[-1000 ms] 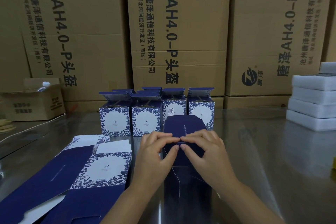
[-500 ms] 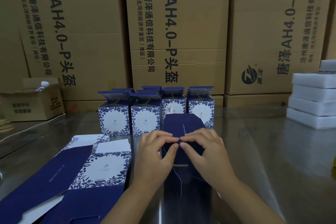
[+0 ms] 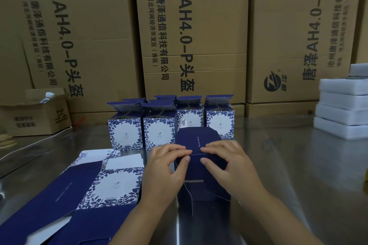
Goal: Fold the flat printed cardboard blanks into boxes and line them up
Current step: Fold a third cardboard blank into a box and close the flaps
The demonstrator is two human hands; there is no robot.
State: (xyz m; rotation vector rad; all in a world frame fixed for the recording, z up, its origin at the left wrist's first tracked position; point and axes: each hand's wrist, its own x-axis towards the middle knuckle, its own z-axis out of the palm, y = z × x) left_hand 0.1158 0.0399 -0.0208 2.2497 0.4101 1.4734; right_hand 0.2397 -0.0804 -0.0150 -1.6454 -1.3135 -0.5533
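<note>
While the navy box stands center-front on the bench, left grip and right grip (bare hands) both pinch its top flap, fingers curled over, thumbs on front. Finished boxes stand lined up just behind; flat blanks lie at left.

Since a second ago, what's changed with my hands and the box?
Your left hand and right hand slid slightly apart along the fold of the dark blue box, thumbs now separated, grip kept. The folded boxes behind and flat blanks at left haven't moved.
</note>
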